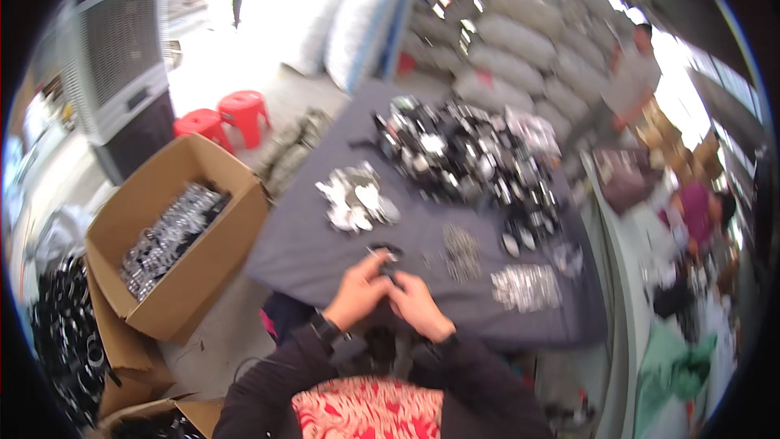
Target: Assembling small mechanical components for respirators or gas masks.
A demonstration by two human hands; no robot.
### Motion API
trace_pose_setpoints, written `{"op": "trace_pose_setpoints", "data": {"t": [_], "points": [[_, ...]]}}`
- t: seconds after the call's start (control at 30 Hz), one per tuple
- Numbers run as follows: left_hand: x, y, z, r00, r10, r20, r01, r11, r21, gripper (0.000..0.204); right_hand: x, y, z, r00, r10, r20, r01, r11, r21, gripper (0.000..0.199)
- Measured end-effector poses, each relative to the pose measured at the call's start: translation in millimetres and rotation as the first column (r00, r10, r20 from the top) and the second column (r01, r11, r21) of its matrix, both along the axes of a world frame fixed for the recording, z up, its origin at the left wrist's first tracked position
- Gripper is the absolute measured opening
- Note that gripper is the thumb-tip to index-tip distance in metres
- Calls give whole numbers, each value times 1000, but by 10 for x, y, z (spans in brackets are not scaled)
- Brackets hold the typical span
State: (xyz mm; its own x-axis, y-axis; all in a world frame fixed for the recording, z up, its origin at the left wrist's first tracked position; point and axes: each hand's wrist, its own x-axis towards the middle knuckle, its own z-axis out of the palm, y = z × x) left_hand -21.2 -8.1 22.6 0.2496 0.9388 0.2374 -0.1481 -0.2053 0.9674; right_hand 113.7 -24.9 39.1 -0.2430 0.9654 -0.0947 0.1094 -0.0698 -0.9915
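— What is seen nearest the camera?

— A red and white patterned cloth (370,410) is spread over the lap, flanked by two dark sleeves. A black wristwatch (326,328) is worn on the left wrist.

— And the hands?

— The left hand (361,289) and the right hand (418,305) are brought together at the near edge of the bench covered in grey-blue cloth (309,244). A small black and silver part (385,256) is pinched between them; the left fingers (375,267) are clamped on it, and the right fingers are closed against its lower end. The part is held just above the bench edge, in front of the body. Blur prevents finer detail from being told.

— What is laid out on the bench?

— A small heap of flat silvery pieces (357,195) is seen beyond the hands to the left. A large pile of black and shiny parts (467,154) is spread across the far side. A cluster of thin dark metal bits (461,250) and a patch of bright silvery pieces (526,286) are found to the right of the hands.

— And beside the bench?

— An open brown cardboard box (219,264), partly filled with shiny packed parts, is stood on the floor at the left. Two red plastic stools (223,118) are placed further back, and stacked grey sacks (520,41) are piled behind the bench.
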Motion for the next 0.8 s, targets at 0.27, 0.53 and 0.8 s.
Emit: {"op": "trace_pose_setpoints", "data": {"t": [0.27, 0.53, 0.8], "points": [[2, 85, -44, 998, 33, 62, -25, 992, -126, 53, 172, -67, -84, 844, -193, 500, -47, 903, 426, 16], [-29, -16, -152, 989, 120, -86, -118, 993, 22, 51, 960, 13, 220, 783, -392, 483, 112, 852, 511, 10], [6, 10, -156, 999, 50, -1, -50, 996, -79, 49, 802, 427, 158, 664, -348, 662, -103, 834, 542, 16]]}}
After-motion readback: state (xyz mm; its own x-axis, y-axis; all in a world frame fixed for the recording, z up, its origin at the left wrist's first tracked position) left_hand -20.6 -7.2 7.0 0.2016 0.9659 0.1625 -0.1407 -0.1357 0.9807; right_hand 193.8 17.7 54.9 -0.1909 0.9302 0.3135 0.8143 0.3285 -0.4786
